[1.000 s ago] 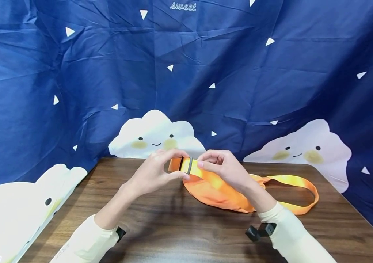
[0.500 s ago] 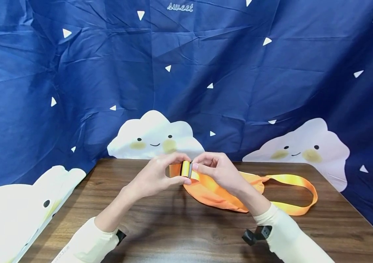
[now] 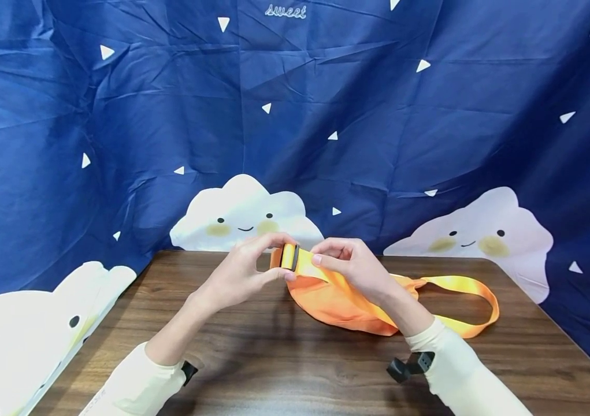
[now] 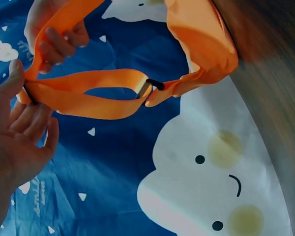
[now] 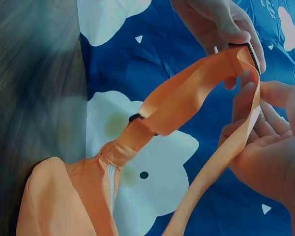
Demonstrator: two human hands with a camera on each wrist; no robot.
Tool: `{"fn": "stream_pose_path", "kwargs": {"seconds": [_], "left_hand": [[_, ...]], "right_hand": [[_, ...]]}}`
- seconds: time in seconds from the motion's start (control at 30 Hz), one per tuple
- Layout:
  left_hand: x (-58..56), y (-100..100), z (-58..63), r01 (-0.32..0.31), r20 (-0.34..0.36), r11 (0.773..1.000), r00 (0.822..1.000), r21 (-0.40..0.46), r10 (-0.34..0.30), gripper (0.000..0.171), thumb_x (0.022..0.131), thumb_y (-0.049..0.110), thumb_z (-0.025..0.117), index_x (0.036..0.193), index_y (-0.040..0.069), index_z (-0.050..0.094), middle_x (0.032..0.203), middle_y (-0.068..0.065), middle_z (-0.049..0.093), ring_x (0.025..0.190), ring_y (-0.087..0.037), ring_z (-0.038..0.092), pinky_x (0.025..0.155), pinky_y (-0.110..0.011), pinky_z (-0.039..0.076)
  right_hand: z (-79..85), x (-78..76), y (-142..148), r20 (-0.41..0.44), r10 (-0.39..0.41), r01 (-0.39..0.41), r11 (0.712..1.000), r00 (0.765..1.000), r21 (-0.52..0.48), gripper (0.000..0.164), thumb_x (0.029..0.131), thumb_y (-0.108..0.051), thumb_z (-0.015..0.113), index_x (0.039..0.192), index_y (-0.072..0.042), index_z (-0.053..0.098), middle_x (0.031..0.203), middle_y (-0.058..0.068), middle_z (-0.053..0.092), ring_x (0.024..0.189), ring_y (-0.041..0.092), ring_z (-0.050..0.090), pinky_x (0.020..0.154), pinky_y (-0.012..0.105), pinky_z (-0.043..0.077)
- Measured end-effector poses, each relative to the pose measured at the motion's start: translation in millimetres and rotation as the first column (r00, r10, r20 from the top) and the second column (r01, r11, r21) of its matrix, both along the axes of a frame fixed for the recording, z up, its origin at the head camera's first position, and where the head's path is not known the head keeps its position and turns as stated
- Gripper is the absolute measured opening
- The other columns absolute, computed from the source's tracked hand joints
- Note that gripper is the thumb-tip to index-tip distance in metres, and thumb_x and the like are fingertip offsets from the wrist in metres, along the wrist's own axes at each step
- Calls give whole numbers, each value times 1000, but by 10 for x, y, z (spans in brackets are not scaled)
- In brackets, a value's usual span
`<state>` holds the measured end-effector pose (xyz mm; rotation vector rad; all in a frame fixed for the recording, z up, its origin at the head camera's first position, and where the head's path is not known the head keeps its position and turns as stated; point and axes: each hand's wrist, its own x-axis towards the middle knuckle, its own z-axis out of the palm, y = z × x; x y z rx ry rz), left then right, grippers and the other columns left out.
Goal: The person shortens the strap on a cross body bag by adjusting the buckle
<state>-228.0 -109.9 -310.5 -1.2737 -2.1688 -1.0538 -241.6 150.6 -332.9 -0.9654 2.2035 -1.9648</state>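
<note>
My head camera is looking forward and down from above, sitting farthest back and taking in the counter (image 3: pixel 274 358) and the blue backdrop (image 3: pixel 295 144). My left wrist camera (image 3: pixel 189 372) is peering close past my left grip (image 4: pixel 14 135), facing the backdrop with its view lying sideways, the counter running down the right edge. My right wrist camera (image 3: pixel 399 370) is doing likewise past my right grip (image 5: pixel 268 150), but turned the opposite way, the counter standing at left. Both wrist views are sharing the orange strap (image 4: pixel 96 107) and my two grips, which the head view is also showing, smaller.
</note>
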Motion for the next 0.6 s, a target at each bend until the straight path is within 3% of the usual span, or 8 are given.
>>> {"fn": "stream_pose_path", "kwargs": {"seconds": [0.2,0.43,0.6], "left_hand": [[1,19,-14,23,32,999,999,-24,-22,54,77,18,90,125,16,64,113,13,65,103,-9,59,96,-38,47],[6,-9,32,15,5,1000,1000,-15,-15,57,78,19,89,129,15,64,122,9,66,117,-12,59,102,-37,44],[2,10,19,75,-40,997,996,-20,-76,55,79,21,89,128,13,64,125,5,62,120,-15,55,102,-38,42]], "right_hand": [[26,63,-38,-26,34,-34,999,999,-2,16,95,-15,73,107,-4,75,87,11,65,75,22,56,65,26,46],[50,62,3,26,89,-85,989,996,-125,17,97,-8,64,106,5,69,89,10,62,81,23,56,71,27,49],[10,62,-7,27,89,-88,995,996,-39,18,97,-11,69,111,-1,72,81,14,61,69,25,56,66,29,49]]}}
